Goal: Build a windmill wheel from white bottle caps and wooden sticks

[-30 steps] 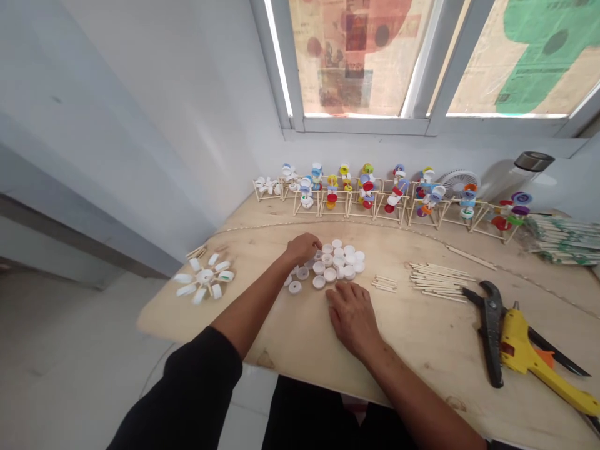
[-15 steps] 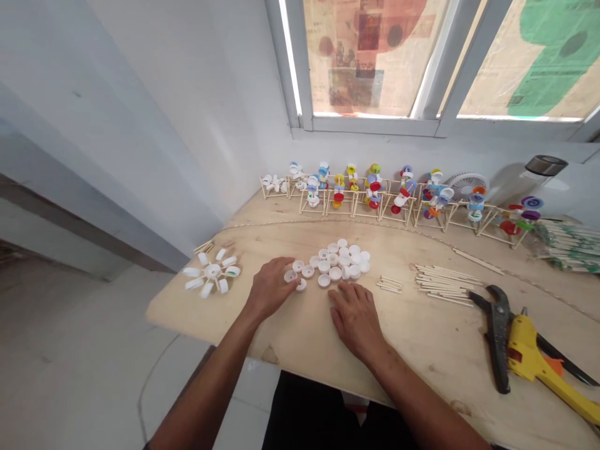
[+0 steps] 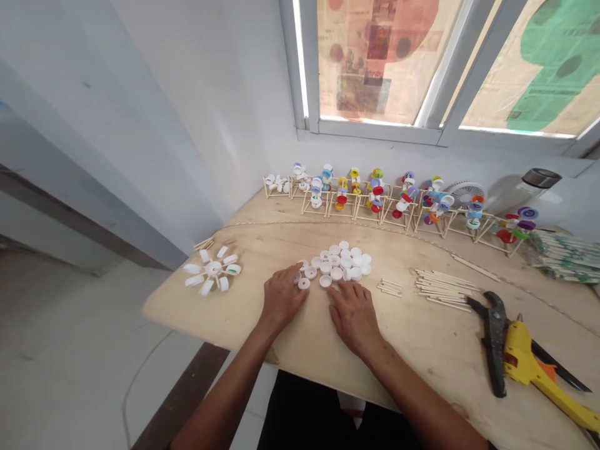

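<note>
Lightly, the left hand (image 3: 281,301) and right hand (image 3: 354,319) rest open, gripping nothing, fingertips at the white bottle caps (image 3: 340,262), well placed for gentle nudging.

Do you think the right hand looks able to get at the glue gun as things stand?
Probably yes: the board between the right hand and the glue gun looks free, though the pliers lie on the gun's near side and may hamper a grip.

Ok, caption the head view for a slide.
Left hand and right hand at white bottle caps on a plywood table.
</note>
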`<state>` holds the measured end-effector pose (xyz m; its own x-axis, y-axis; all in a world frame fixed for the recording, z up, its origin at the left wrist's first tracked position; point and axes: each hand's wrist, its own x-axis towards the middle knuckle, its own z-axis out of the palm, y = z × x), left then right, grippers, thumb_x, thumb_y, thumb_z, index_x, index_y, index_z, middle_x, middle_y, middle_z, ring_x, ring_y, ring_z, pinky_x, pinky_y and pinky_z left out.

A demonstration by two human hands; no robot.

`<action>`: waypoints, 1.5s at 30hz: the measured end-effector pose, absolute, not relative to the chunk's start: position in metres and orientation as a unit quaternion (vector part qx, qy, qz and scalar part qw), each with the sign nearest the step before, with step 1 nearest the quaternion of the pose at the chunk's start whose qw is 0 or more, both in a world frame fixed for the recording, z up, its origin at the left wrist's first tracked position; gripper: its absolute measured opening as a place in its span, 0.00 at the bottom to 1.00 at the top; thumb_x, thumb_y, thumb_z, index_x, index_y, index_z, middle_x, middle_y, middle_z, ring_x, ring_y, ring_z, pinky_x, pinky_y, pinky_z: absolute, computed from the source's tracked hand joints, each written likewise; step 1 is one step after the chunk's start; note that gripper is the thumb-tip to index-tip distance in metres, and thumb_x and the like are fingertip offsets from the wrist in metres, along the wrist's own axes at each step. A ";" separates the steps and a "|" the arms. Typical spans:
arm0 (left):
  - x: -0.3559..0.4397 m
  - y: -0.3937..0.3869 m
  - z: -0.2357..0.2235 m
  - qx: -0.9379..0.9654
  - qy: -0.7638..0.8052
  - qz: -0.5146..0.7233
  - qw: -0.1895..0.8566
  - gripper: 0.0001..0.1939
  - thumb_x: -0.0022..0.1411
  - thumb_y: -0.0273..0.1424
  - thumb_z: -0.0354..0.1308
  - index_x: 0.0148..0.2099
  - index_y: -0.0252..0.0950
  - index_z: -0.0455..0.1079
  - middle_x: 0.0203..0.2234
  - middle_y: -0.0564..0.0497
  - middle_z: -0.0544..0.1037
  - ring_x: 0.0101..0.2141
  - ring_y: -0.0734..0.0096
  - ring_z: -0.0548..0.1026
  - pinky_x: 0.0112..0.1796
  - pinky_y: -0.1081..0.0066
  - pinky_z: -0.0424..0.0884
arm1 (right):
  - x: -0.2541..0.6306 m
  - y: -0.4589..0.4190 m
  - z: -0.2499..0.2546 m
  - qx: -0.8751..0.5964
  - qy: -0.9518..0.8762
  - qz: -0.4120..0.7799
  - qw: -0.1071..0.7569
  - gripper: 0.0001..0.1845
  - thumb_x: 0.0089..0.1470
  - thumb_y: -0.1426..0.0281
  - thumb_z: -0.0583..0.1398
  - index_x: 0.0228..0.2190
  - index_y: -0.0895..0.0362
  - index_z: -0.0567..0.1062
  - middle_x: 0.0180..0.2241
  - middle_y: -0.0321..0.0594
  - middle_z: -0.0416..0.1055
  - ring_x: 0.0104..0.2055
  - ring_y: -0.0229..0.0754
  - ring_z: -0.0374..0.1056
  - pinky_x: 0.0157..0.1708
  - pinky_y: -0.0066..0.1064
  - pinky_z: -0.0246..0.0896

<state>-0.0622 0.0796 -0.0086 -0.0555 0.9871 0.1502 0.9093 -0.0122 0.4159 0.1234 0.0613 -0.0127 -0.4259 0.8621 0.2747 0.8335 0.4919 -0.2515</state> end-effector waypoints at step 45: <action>-0.020 0.074 0.035 0.647 0.584 0.405 0.277 0.10 0.58 0.35 0.53 0.32 0.37 0.74 0.28 0.53 0.80 0.32 0.69 0.77 0.37 0.71 0.71 | 0.135 0.067 0.019 -0.435 -0.650 0.452 0.429 0.17 0.58 0.64 0.53 0.49 0.52 0.69 0.40 0.40 0.73 0.36 0.39 0.70 0.38 0.34 0.65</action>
